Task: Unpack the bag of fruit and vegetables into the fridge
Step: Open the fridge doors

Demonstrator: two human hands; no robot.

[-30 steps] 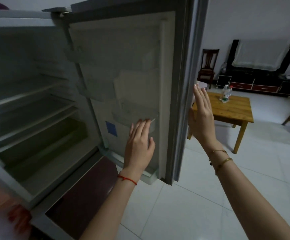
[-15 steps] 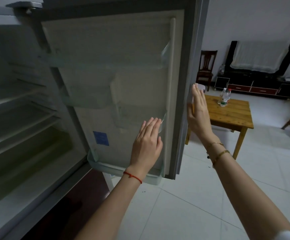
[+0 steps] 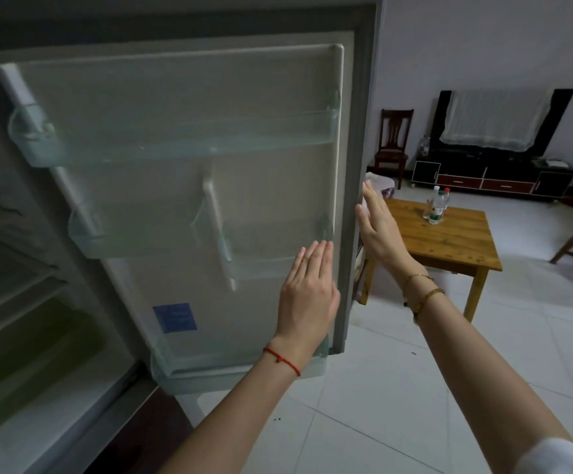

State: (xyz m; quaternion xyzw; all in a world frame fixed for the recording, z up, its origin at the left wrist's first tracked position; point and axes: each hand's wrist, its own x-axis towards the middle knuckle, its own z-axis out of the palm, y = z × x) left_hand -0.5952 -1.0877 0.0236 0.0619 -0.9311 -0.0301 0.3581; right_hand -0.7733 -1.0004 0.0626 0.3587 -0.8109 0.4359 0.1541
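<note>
Fridge door [image 3: 182,200]: swung wide open, its inner face toward the person, clear bins at top, middle and bottom.
Fridge interior [image 3: 21,302]: at the left, dim, with bare shelves one above another.
Left hand [image 3: 307,295]: fingers straight and together, grip wide and holding nothing, palm laid flat on the door's inner panel near its free edge, just below a small clear bin [image 3: 271,248]; a red string circles the wrist.
Right hand [image 3: 379,227]: grip wide too, fingers straight, palm facing the door's outer edge and touching or almost touching it; gold bracelets on the wrist.
Blue sticker [image 3: 175,318]: low on the inner panel, left of the left hand.
Wooden table [image 3: 449,241]: beyond the door on the white tiled floor, carrying two plastic bottles [image 3: 436,205].
Bag of produce: not in sight from here.
</note>
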